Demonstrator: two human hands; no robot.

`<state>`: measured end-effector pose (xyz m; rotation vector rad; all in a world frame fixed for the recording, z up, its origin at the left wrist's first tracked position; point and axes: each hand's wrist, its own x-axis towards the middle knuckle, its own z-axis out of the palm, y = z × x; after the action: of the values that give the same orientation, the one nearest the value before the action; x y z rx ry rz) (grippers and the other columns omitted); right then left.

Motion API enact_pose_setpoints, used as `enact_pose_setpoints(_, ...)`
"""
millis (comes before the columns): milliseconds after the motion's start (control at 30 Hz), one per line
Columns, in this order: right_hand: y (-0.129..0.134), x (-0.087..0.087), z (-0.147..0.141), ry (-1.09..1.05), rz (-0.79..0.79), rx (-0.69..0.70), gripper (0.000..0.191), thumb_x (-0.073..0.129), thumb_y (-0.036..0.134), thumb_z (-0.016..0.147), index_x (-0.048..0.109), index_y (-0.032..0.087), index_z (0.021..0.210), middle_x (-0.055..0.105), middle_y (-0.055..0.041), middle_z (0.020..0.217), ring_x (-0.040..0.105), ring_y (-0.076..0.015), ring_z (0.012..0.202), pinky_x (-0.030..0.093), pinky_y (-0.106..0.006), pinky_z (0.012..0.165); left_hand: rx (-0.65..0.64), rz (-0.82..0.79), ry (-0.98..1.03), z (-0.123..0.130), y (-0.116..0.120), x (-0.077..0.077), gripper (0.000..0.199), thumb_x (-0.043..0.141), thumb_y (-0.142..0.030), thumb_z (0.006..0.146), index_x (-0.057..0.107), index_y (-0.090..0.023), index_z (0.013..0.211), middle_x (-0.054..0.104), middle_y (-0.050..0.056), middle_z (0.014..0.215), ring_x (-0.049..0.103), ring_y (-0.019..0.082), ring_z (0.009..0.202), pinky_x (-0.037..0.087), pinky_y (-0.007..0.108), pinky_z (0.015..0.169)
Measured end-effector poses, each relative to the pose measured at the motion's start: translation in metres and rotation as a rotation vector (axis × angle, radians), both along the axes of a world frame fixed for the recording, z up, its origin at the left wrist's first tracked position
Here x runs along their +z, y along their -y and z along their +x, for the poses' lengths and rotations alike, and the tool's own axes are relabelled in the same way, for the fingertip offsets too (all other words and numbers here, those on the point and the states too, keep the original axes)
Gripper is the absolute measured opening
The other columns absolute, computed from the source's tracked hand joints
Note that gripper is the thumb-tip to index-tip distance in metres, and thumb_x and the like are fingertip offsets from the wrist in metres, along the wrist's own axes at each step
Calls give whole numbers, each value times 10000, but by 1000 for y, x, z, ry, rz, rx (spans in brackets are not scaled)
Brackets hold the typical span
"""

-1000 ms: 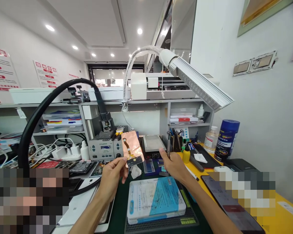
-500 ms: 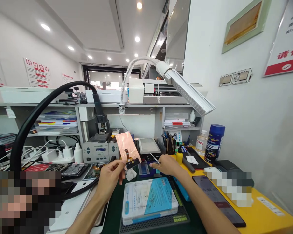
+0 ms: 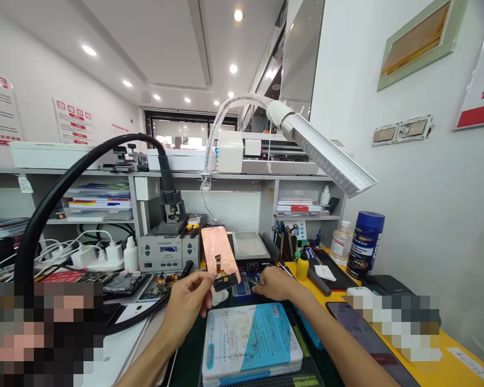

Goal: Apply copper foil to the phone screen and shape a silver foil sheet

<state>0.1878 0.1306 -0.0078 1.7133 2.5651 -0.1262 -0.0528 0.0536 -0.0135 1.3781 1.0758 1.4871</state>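
My left hand (image 3: pixel 189 301) pinches the lower edge of a phone screen (image 3: pixel 220 250), whose copper-coloured back faces me. A flex cable and a black strip (image 3: pixel 226 281) show at its lower end. To the right, my closed right hand (image 3: pixel 277 284) is low over a dark blue item (image 3: pixel 242 287) behind the box. A thin metal tool, which looks like tweezers (image 3: pixel 255 282), shows only slightly at its fingertips; the fingers hide most of it. Below both hands, a white and blue box (image 3: pixel 250 341) lies on a dark mat.
Behind the hands stand a hot plate (image 3: pixel 250 244) and a grey soldering station (image 3: pixel 167 252). A black microscope arm (image 3: pixel 64 172) curves over the left side. Right of my right hand are a yellow bottle (image 3: pixel 302 267), a blue spray can (image 3: pixel 365 244) and a phone (image 3: pixel 367 338).
My right hand has lowered towards the dark blue item, and less of the metal tool shows. My left hand still holds the phone screen. The camera view has turned slightly left.
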Motion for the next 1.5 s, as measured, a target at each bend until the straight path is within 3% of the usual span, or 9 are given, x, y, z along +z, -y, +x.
enact_pose_setpoints(400,4,-1,3,-245,3,-14,258,632,306,965,637,168,1183,648,-89,1221,650,-248,1056,543,-459,899,-49,-51,-19,4,3,-4,392,667,-520,847,625,-170,677,538,-30,461,419,91,399,358,189,403)
enact_pose_setpoints(533,12,10,2,-524,-34,1,238,612,364,971,673,147,1045,694,-64,1067,672,-225,956,545,-423,851,-70,-54,-21,5,4,-2,395,666,-517,847,622,-174,656,543,-22,462,428,100,410,362,197,404)
enact_pose_setpoints(600,22,22,-2,-716,-87,42,366,533,459,990,688,132,939,707,-44,932,678,-223,883,541,-384,792,-77,-49,-24,6,6,0,406,668,-519,844,619,-174,636,545,-18,459,430,101,410,363,199,406)
enact_pose_setpoints(700,40,37,-13,-1003,-247,131,498,418,547,991,692,132,979,711,-64,930,661,-207,849,528,-310,699,-81,-36,-31,9,10,4,426,671,-538,831,615,-173,618,543,-19,447,433,98,391,356,200,402)
enact_pose_setpoints(800,57,40,-28,-1211,-390,166,415,663,520,853,689,141,1018,685,-58,912,604,-160,737,489,-268,622,-94,-30,-39,12,13,5,436,676,-558,814,617,-175,615,537,-21,428,437,100,372,357,203,397)
enact_pose_setpoints(933,70,33,-45,-1383,-465,145,330,825,425,720,706,144,846,616,-7,753,506,-125,655,412,-231,556,-133,-25,-57,15,16,5,419,670,-558,818,654,-175,653,544,-16,430,452,110,376,370,211,402)
enact_pose_setpoints(1067,74,28,-50,-1444,-485,116,291,813,403,737,706,135,696,580,-1,661,465,-118,608,399,-235,537,-164,-16,-72,16,18,3,417,655,-574,822,673,-176,695,541,-18,427,454,115,381,359,214,408)
enact_pose_setpoints(1300,72,30,-47,-1456,-520,129,323,801,436,739,714,137,651,585,-11,636,509,-140,602,445,-260,535,-197,-2,-121,13,21,3,395,635,-522,864,643,-182,663,582,1,449,471,119,400,385,220,427)
enact_pose_setpoints(1500,74,32,-45,-1437,-497,161,381,768,458,784,647,149,598,542,3,605,471,-130,582,412,-266,559,-216,-2,-108,11,21,2,376,630,-511,871,653,-182,689,593,6,447,476,122,395,400,220,419)
